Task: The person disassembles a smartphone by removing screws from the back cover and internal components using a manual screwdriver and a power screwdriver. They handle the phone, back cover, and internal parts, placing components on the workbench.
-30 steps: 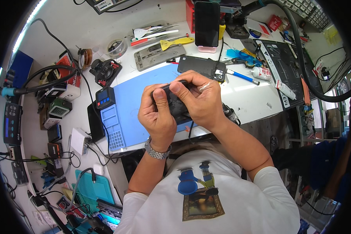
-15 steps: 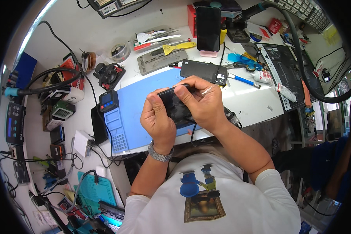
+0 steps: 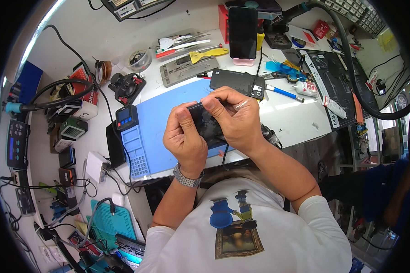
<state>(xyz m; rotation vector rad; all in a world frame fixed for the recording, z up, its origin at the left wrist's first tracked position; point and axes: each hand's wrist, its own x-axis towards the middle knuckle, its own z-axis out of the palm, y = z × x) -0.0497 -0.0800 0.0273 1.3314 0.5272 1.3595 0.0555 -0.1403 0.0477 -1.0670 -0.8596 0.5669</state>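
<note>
Between my two hands is a dark, glossy phone [image 3: 208, 125], tilted above the blue work mat [image 3: 157, 118]. My left hand [image 3: 184, 136] grips its left side, thumb along the upper edge. My right hand [image 3: 234, 118] holds the right side, its thumb pressed near the top edge beside the other thumb. The fingers behind the phone are hidden. A whitish strip clings to my right index finger. Just beyond my hands lies a black phone back part [image 3: 237, 83] with a camera cut-out.
A grey metal holder [image 3: 187, 72] with a yellow scraper [image 3: 208, 54] lies behind the mat. One phone [image 3: 242, 34] stands upright on a pink stand. To the right are a blue pen-like tool [image 3: 284, 93], glue tubes [image 3: 333, 107] and a black mat [image 3: 332, 75]. Cables hang at the left.
My left thumb and hand have shifted slightly toward the right thumb, and the phone has tipped a little. Both hands keep their hold.
</note>
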